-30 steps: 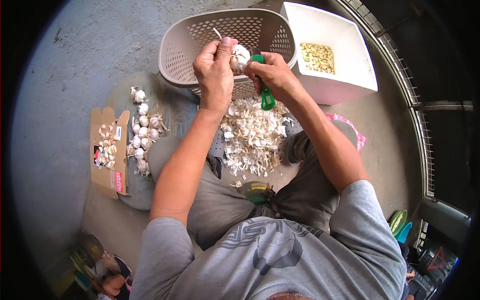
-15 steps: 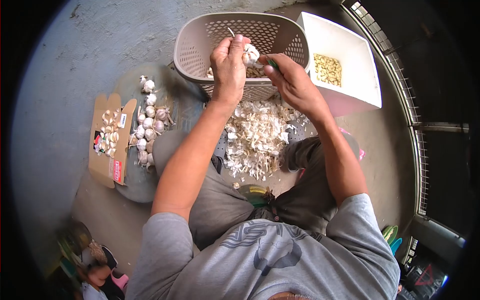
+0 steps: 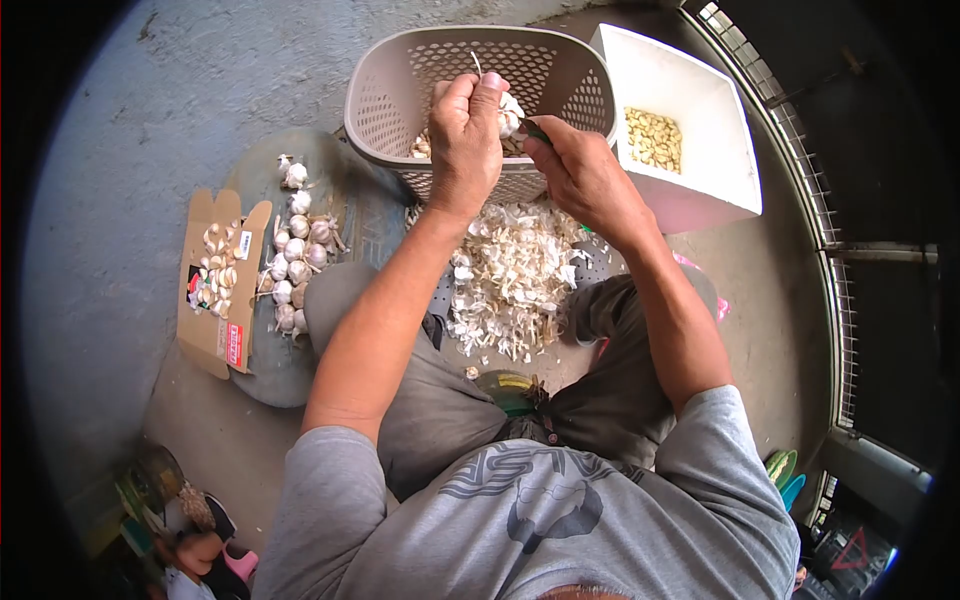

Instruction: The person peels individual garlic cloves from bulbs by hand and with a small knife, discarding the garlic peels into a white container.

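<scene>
Above the brown perforated basket (image 3: pixel 525 183), my left hand (image 3: pixel 466 145) is closed around a white garlic bulb (image 3: pixel 509 117), its thin stalk pointing up past the thumb. My right hand (image 3: pixel 590 178) grips a small knife (image 3: pixel 537 131) with a green handle, mostly covered by the fingers. The dark blade meets the bulb's right side. Garlic cloves (image 3: pixel 421 146) lie inside the basket, partly hidden by my hands.
Garlic peelings (image 3: pixel 512 275) are heaped between my feet. Whole bulbs (image 3: pixel 298 248) lie on a grey rounded surface at left, beside a cardboard box (image 3: pixel 208 345) holding cloves. A white foam box (image 3: pixel 695 190) with peeled cloves adjoins the basket. A metal grille (image 3: pixel 828 205) stands right.
My left hand and the bulb have shifted slightly right and down, and the bulb has turned a little. The knife's dark blade shows more now. My right hand has moved slightly.
</scene>
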`<control>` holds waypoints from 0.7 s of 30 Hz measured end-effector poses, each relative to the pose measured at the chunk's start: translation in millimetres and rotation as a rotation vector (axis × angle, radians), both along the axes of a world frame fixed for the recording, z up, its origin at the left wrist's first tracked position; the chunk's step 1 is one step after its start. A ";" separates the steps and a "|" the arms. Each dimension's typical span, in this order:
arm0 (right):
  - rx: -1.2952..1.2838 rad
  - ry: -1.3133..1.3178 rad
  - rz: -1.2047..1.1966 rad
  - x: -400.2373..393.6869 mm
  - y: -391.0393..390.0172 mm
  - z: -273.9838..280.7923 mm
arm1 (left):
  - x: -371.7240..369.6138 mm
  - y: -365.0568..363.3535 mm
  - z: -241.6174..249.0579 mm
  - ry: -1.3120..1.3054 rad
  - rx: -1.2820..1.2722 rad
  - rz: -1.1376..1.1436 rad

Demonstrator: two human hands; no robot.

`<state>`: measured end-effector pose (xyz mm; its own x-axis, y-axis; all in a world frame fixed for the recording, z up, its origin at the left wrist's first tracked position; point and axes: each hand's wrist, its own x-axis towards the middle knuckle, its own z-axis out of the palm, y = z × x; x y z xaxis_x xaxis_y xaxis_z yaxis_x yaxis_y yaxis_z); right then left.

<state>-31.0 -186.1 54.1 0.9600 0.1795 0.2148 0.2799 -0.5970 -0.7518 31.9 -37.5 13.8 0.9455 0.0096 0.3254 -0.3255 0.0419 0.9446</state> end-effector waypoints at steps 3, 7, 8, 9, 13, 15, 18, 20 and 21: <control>-0.028 0.048 -0.016 -0.8 1.3 1.2 | 4.1 -2.7 -7.4 -0.052 -0.055 0.002; -0.103 -0.071 0.038 0.2 4.7 -12.6 | 4.3 -1.3 -10.4 -0.001 -0.073 -0.002; -0.117 -0.092 0.049 0.7 5.5 -17.9 | 2.2 0.2 -10.1 0.025 -0.066 -0.002; -0.131 -0.113 0.059 1.0 6.2 -20.0 | 1.6 1.3 -9.0 0.050 -0.058 -0.002; -0.253 0.061 0.137 1.0 7.7 -41.5 | -2.4 -3.6 2.2 0.141 -0.355 -0.033; -0.359 0.086 0.214 -3.3 13.2 -64.8 | 2.1 7.0 15.2 0.056 -0.258 0.030; -0.213 0.060 0.111 3.4 12.2 -61.8 | 21.1 13.4 2.9 0.060 -0.342 0.015; 0.006 -0.027 0.020 7.7 7.2 -51.0 | 22.5 16.8 -5.8 0.146 -0.406 -0.037; 0.154 0.002 -0.026 13.4 4.3 -51.2 | 19.2 17.7 -4.6 0.160 -0.386 -0.055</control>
<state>-17.6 -181.8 2.9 0.9644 0.1199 0.2356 0.2640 -0.4816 -0.8357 51.1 -19.8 9.2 0.9863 0.0499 0.1569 -0.1634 0.4163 0.8944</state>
